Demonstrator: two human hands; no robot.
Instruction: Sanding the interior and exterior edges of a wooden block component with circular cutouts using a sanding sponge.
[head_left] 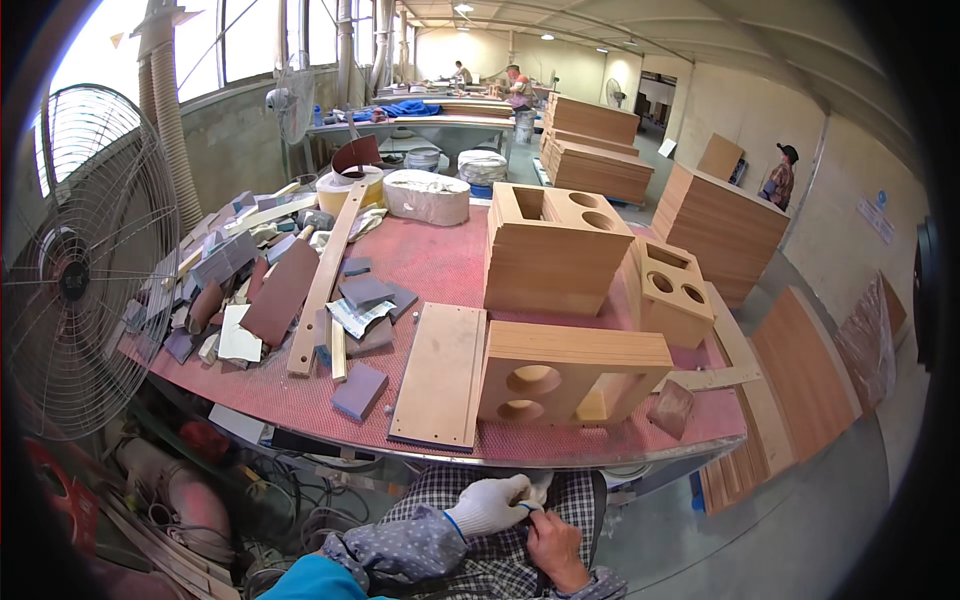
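Note:
My left hand [488, 506] wears a white knit work glove with a blue cuff edge and is held over my lap. Its fingers are curled closed against a second white glove [541, 487], only partly visible between my hands. Bare and closed, my right hand [556, 548] pinches that glove by its blue edge. Both hands are below the near edge of the red-topped table [420, 250], touching nothing on it. Nearest on the tabletop are a flat wooden board [438, 375] and a stack of wooden panels with cut-out holes [575, 345].
More cut-out panel stacks [560, 260] stand behind. Sanding blocks and abrasive sheets [280, 290] crowd the table's left, beside a long wooden strip [328, 280]. A caged fan [75, 270] is at far left. Cables [310, 510] lie below. Other people are in the background.

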